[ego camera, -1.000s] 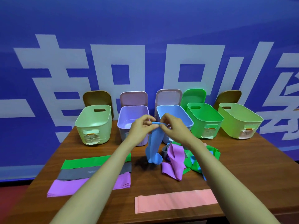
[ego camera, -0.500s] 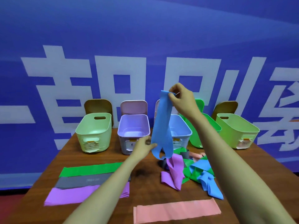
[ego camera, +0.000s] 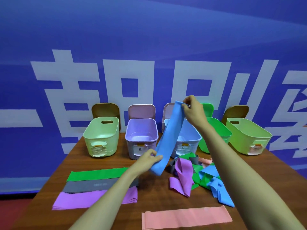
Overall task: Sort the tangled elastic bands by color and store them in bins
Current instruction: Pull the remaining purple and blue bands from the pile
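The right grip point(ego camera: 193, 112) pinches the top of the blue band point(ego camera: 169, 136) and the left grip point(ego camera: 146, 161) pinches its bottom, up above the counter point(ego camera: 154, 196), in front of the blue bin point(ego camera: 189, 133)

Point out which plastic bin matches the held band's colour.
The pale blue plastic bin, middle of five, between the lilac plastic bin and the bright green plastic bin; the blue elastic band hangs before it.
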The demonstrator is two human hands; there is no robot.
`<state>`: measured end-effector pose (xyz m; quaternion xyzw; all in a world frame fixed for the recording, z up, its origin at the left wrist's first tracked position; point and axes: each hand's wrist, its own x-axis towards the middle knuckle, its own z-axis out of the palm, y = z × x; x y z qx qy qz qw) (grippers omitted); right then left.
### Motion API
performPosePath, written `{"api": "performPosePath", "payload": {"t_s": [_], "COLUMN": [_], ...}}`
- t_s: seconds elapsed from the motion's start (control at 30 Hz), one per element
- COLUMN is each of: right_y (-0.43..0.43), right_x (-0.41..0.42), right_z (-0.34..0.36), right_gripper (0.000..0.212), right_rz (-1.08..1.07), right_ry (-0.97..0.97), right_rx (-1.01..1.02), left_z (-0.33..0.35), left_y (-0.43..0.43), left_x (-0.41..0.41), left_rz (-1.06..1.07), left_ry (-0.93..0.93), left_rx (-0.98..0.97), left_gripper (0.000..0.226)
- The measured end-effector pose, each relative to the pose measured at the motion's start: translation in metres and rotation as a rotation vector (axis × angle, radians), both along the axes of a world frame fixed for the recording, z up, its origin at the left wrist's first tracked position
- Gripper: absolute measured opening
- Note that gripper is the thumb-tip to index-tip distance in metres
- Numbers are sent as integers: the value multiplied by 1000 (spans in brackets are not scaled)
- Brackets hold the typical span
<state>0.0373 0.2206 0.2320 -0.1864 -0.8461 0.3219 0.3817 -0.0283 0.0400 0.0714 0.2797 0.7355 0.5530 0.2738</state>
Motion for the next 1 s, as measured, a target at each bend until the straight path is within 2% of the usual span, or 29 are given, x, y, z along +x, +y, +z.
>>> {"api": "performPosePath", "payload": {"t_s": [0.07,0.17,0.2,0.3,0.4,0.5,0.67,0.8,0.9,1.0], "right_y": [-1,-6,-8,-12,-16,-20,-24,-30,-33,-27], "right_x": [-1,-1,0,3,5,8,12,11,6,1], "right_z": [-1,-2,-2,-1,-1,2,9,10,6,3], "right_gripper": [11,5,2,16,23,17,7,6,7,8], "right_rz": [27,82,129,312,419,463,490,461,389,249], "right_ry": [-4,2,-4,-85,-154,-135,-122,-134,-25,38], "right_rx": [-4,-15,-22,-14,27,41,25,48,-65,-35], "left_z": [-7,-3,1,20,52,83,99,93,76,51], "left_y": [-1,0,2,11,21,28,27,22,16,4], "left_x": [1,5,6,7,5,0,-2,6,11,15], "left_rz": [-23,74,118,257,345,263,227,225,82,-9], "left_ry": [135,359,396,425,368,247,245,199,45,-61], "left_rx": [-71,-100,-76,69,278,423,472,465,397,321], "left_gripper": [21,17,20,34,46,48,28,31,38,42]}}
